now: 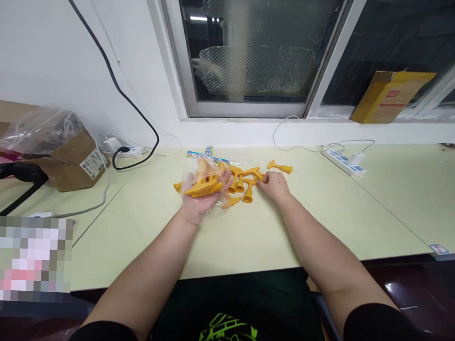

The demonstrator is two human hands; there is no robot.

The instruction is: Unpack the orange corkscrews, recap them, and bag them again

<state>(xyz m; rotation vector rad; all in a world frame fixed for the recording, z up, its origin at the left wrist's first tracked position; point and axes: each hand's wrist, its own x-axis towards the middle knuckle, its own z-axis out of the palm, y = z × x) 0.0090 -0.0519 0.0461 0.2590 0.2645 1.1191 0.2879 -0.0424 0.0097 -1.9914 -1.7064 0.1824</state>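
Observation:
My left hand (201, 205) is curled palm-up around a clear plastic bag (206, 210) with several yellow plastic pieces (204, 188) inside. Loose yellow pieces of the same kind (248, 192), each with a flared, cone-like end and a crosspiece, lie on the table just right of the bag. At that pile's right edge my right hand (275, 186) is closed, its fingertips pinching one of the yellow pieces; they partly hide it. One more yellow piece (282, 167) lies apart, beyond my right hand. Behind the bag are blue patterned strips (208, 156).
On the left stands an open cardboard box (71, 158) with plastic wrap in it. A power strip (132, 152) with a black cable sits by the wall; another power strip (343, 162) is at the right. A flattened carton (389, 99) leans on the windowsill.

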